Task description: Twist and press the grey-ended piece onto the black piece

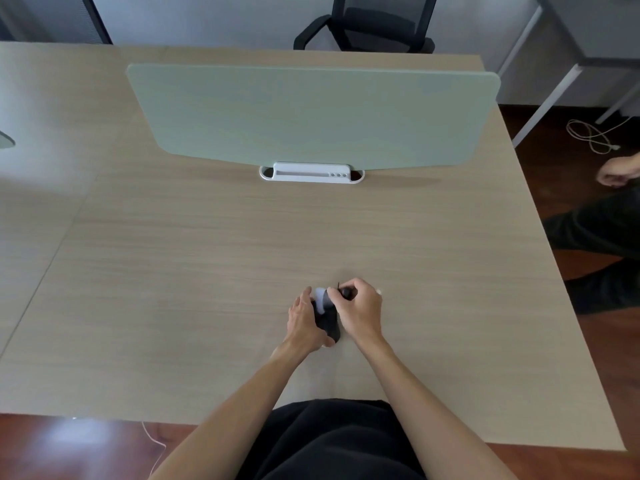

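A person seated at the near edge of a light wooden table [173, 271] works with both hands on a small dark object [329, 325], possibly a computer mouse, which lies on the tabletop a little right of centre and toward the near edge. The left hand [304, 322] cups the object's left flank, fingers lying along it and the thumb curled round its near end. The right hand [358, 311] is curled over the far end, fingertips pinching a thin black tool [344, 290] against a pale, whitish patch [320, 295] at the object's tip; the blur there hides what that patch is. Across the table's far half stands a pale green divider panel [311, 112], set upright in a white plastic base [311, 172] with slots. Beyond the far edge sits a black office chair [367, 26]. Past the right edge, on the dark red floor [561, 161], lie a coiled white cable [590, 135] and another person's dark-trousered legs [602, 233].
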